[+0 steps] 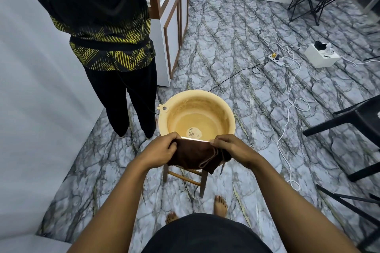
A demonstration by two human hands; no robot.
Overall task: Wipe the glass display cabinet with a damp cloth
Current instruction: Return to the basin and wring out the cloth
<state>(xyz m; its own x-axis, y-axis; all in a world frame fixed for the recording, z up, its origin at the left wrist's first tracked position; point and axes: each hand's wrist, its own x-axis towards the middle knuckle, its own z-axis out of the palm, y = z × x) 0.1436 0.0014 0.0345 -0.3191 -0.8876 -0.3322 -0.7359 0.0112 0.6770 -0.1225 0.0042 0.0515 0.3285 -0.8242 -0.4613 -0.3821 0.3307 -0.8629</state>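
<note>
Two hands hold a brown cloth (193, 155) taut over the near rim of the basin (185, 109), low centre of the frame.
The left hand (162, 146) curls its fingers round the cloth's left edge and the right hand (228, 146) pinches the right edge. Wringing evenly over the basin on its stool (204, 183) should keep drips off the marbled floor (246, 109). The glass cabinet (174, 33) stands upper centre, beside a standing person (115, 47). White cables (287, 109) trail at right.

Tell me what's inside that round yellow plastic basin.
A round white barcode sticker on the basin floor; water is unclear. The brown cloth, gripped by left hand and right hand, hides the near edge.
</note>
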